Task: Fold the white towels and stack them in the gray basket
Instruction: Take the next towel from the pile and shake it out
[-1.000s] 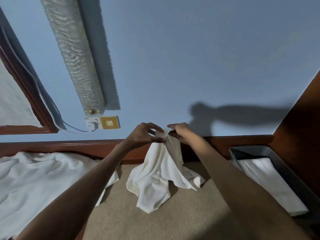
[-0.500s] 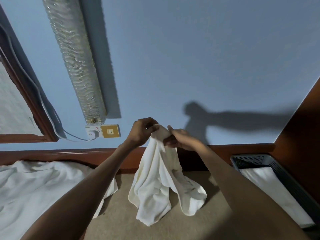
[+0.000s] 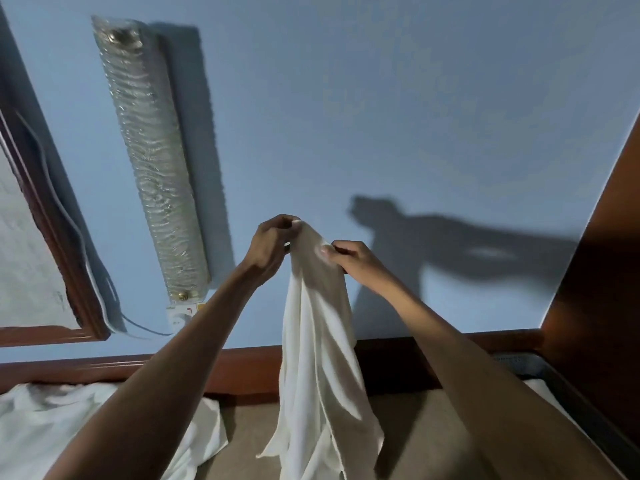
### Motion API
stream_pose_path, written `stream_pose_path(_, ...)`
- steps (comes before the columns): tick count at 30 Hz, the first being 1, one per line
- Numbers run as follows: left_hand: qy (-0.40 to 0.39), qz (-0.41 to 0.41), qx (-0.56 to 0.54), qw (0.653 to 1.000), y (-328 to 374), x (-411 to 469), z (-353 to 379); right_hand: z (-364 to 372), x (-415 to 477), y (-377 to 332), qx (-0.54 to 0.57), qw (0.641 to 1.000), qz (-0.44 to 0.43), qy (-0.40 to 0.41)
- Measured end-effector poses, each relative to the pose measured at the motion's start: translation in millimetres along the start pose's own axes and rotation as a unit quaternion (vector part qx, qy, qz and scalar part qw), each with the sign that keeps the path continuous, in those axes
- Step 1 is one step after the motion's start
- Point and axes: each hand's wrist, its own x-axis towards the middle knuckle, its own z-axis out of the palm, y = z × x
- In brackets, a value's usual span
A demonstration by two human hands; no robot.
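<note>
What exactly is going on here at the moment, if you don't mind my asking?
A person is holding up a white towel with both hands. The left hand pinches its top edge, and the right hand grips it just beside and slightly lower, so the cloth hangs unfolded. A heap of white towels lies at lower left. The gray basket sits at right, with something white inside.

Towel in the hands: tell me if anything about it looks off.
Nothing damaged. The white towel hangs bunched and twisted from both hands, left hand and right hand pinching close together at its top, so no edge is spread for folding yet.
</note>
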Motion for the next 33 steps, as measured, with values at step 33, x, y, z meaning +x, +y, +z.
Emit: stream_pose_path(33,0.543,0.035,0.069,0.836,78.0,-82.9,-137.5,-136.0,-99.4,26.5,-0.400,0.908,0.127,0.016)
